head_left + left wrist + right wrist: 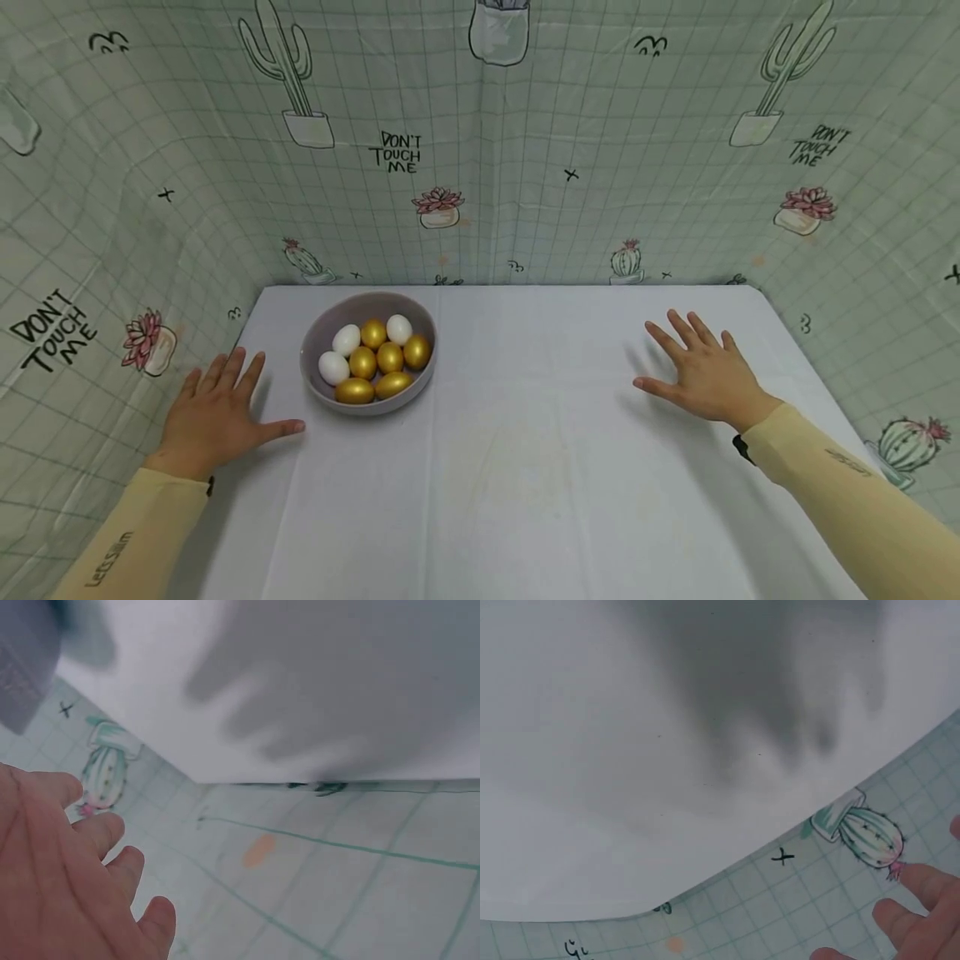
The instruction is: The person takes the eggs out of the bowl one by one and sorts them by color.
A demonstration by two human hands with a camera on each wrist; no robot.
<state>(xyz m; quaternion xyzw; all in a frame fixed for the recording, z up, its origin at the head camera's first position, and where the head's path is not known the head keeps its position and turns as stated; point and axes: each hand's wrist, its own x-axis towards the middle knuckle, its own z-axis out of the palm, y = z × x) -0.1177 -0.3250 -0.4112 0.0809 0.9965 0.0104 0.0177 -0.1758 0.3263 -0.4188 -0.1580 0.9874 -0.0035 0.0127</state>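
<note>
A round grey-mauve bowl [318, 398] stands at the back left of the white table, with several gold eggs [363, 363] and three white eggs [333, 367] in it. Just left of the bowl, my left hand [213, 421] hovers with its fingers spread and holds nothing; its thumb points toward the bowl without touching it. Far to the right, my right hand [705, 375] is spread over the table, also holding nothing. Each wrist view shows part of a hand with a shadow cast on the white surface.
A white cloth covers the table [517, 467]. Behind it and at both sides hangs a pale green grid curtain [525, 200] printed with cacti, succulents and lettering. The curtain meets the table's back edge.
</note>
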